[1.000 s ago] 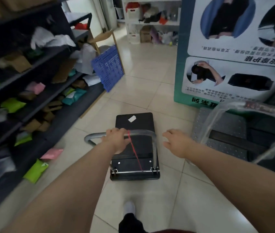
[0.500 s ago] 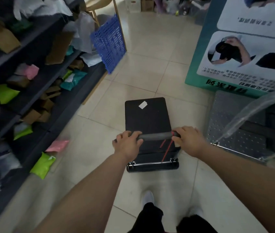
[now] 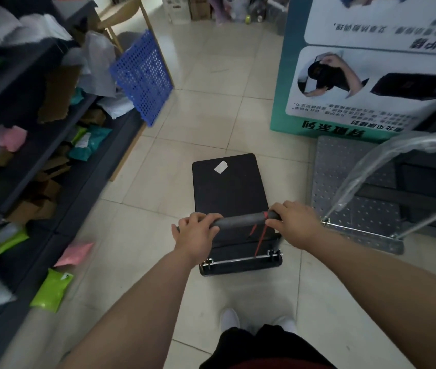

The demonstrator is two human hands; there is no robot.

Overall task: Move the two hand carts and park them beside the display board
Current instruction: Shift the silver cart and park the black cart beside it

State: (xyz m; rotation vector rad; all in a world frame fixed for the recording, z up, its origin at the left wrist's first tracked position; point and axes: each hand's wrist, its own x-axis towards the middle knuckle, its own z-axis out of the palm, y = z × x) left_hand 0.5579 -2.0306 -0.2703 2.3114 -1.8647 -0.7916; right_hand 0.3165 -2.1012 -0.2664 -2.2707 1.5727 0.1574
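A small black hand cart [image 3: 229,190] with a white sticker on its deck stands on the tiled floor in front of me. My left hand [image 3: 197,234] and my right hand [image 3: 292,223] both grip its grey foam handle bar [image 3: 241,222], where a red cord hangs. A second cart, silver with a perforated deck [image 3: 355,198] and a plastic-wrapped handle [image 3: 387,153], stands to the right, right below the teal display board [image 3: 366,62]. The black cart sits left of the silver one, a little short of the board.
Dark shelving [image 3: 33,145] with bags and cardboard boxes lines the left side. A blue perforated panel [image 3: 142,75] leans at its far end. Green and pink packets [image 3: 52,288] lie on the floor by the shelf. My shoes [image 3: 230,319] show below.
My right hand, free a second ago, has closed on the handle bar beside my left. The view has tilted down and shifted toward the board and silver cart.
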